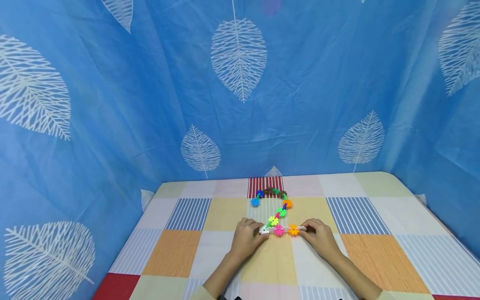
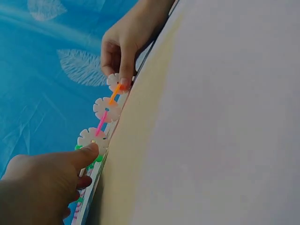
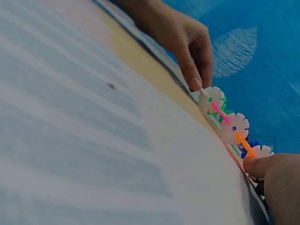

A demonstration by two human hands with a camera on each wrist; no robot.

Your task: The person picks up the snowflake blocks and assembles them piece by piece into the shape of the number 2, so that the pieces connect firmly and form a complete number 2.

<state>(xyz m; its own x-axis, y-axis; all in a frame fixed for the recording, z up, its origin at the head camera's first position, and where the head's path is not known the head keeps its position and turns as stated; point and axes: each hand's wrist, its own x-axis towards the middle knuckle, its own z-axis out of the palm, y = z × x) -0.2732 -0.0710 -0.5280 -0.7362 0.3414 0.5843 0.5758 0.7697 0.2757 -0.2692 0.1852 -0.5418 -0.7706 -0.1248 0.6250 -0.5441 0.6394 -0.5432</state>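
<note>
A chain of interlocking flower-shaped plastic discs (image 1: 278, 230) lies on the patchwork cloth, bent into a figure 2. Its bottom row alternates white discs with a pink and an orange disc (image 1: 293, 229). At the row's left end my left hand (image 1: 247, 236) pinches a white disc (image 2: 89, 136), thumb on its face in the left wrist view. My right hand (image 1: 320, 238) grips the white disc at the right end, partly hidden by the thumb in the right wrist view. Green, yellow, blue and brown discs make up the curve beyond, up to a light blue disc (image 1: 255, 202).
The table (image 1: 172, 254) wears a cloth of orange, yellow, white and striped patches. Blue curtains (image 1: 300, 104) printed with white leaves hang behind it and on both sides. A small dark speck (image 3: 112, 86) shows on the cloth in the right wrist view.
</note>
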